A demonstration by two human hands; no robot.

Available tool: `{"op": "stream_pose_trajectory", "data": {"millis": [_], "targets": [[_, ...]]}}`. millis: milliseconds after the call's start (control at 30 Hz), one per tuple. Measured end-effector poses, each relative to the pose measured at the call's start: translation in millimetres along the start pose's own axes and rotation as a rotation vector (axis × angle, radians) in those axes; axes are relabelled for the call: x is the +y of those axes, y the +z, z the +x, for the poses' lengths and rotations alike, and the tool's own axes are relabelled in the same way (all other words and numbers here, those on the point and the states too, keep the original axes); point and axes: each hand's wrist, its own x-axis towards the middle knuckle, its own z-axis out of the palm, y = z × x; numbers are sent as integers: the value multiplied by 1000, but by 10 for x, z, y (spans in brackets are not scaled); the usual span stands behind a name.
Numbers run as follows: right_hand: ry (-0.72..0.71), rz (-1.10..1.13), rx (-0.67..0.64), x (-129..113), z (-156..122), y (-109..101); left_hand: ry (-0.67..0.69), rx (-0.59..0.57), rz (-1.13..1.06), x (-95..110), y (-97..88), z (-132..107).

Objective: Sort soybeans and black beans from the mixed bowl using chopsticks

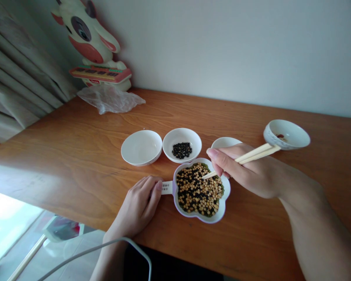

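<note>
My left hand is closed around the handle of a scalloped white dish with a lilac rim. Mixed beans fill the dish: pale yellow ones and black ones, with some green at the edge. In my right hand is a pair of wooden chopsticks, their tips down at the beans near the dish's upper part. Whether the tips pinch a bean I cannot tell. Behind the dish a white bowl holds a small heap of black beans.
Left of the black beans stands an empty white bowl. Another bowl is partly hidden by my right hand. A patterned bowl with something brown inside sits at the right. A plastic bag and cow-shaped toy keyboard are at the back left.
</note>
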Motion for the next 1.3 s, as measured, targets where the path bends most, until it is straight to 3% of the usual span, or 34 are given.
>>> {"op": "stream_pose_trajectory", "data": {"millis": [600, 1300], "targets": [[-60, -89, 31, -82, 39, 92, -13, -6, 15, -12, 1, -3], [-102, -22, 48, -98, 104, 201, -16, -16, -10, -8, 2, -3]]}}
